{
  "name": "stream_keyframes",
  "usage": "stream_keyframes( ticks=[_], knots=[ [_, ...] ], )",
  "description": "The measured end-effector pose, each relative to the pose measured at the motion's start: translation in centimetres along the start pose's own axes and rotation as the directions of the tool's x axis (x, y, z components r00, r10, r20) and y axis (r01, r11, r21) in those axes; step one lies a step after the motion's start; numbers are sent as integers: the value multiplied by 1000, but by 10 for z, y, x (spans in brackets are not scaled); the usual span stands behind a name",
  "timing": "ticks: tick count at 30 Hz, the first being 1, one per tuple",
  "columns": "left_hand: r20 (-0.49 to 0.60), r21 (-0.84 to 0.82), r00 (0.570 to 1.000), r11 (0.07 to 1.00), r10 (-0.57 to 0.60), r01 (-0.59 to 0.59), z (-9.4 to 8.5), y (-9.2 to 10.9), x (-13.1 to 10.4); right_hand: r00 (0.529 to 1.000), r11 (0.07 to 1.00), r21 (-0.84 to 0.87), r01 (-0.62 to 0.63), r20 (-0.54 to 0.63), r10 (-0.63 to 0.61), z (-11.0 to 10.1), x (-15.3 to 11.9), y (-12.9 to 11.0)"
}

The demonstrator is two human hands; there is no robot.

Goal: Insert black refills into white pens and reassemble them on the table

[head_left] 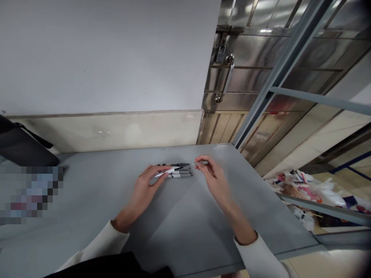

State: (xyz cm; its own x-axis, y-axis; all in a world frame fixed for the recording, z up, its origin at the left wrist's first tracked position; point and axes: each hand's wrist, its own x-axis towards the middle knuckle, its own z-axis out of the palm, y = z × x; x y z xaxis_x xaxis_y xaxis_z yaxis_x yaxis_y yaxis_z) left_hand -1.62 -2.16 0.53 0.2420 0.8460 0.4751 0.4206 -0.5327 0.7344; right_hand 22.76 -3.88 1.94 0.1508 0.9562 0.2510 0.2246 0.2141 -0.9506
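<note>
Over the grey tabletop (185, 216), my left hand (149, 179) is closed on a white and silver pen (171, 170), tilted with a thin dark end pointing right. Several pens (181, 174) lie side by side just beneath it, partly hidden by that hand. The fingertips of my right hand (210, 170) pinch a small greyish piece (199, 162), like a pen's front part, slightly apart from the pen's end. It is too small to make out fully.
A dark case with a strap (26, 143) stands at the far left, beside a blurred-out patch. At the right rises a metal frame (256, 104), with shelves of bagged items (313, 189) below. A wall and a padlocked metal door (246, 54) are behind.
</note>
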Motion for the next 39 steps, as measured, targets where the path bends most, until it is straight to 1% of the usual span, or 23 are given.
stream_keyframes(
  ticks=[6, 12, 15, 17, 19, 24, 27, 30, 33, 34, 37, 39],
  knots=[
    [21, -12, 999, 1000, 24, -24, 0, 2, 0, 999, 1000, -17, 12, 44, -12, 2, -1, 0],
    [49, -29, 999, 1000, 12, -10, 1, -1, -1, 994, 999, -18, 37, 99, -35, 5, -4, -7],
    [87, -54, 996, 998, 19, -14, 2, -1, -2, 985, 998, 12, 58, 161, -59, 11, -7, -11],
    [112, -72, 993, 997, 23, -15, 2, -1, -2, 975, 998, 11, 54, 216, -55, 14, -9, -13],
    [122, -85, 992, 996, 26, -16, 2, 0, -2, 968, 999, 3, 54, 244, -53, 16, -11, -13],
    [115, -95, 993, 995, 16, -5, 2, 0, -2, 965, 999, 23, 46, 258, -50, 17, -11, -10],
    [117, -95, 993, 995, 32, -21, 2, 0, -3, 964, 999, 40, 29, 263, -39, 17, -11, -9],
    [118, -99, 990, 993, 75, -64, 3, -1, -3, 965, 999, 26, -22, 260, 14, 19, -12, -10],
    [121, -99, 988, 991, 98, -87, 3, -1, -3, 964, 997, -39, -63, 256, 71, 20, -13, -10],
    [119, -94, 989, 992, 92, -81, 3, -1, -3, 966, 997, -51, -54, 249, 65, 20, -14, -10],
    [100, -79, 993, 995, 63, -55, 3, -1, -3, 969, 1000, -29, 11, 246, -4, 19, -14, -11],
    [100, -76, 993, 996, 60, -53, 2, -1, -3, 966, 1000, -10, 11, 259, -8, 18, -14, -10]
  ],
)
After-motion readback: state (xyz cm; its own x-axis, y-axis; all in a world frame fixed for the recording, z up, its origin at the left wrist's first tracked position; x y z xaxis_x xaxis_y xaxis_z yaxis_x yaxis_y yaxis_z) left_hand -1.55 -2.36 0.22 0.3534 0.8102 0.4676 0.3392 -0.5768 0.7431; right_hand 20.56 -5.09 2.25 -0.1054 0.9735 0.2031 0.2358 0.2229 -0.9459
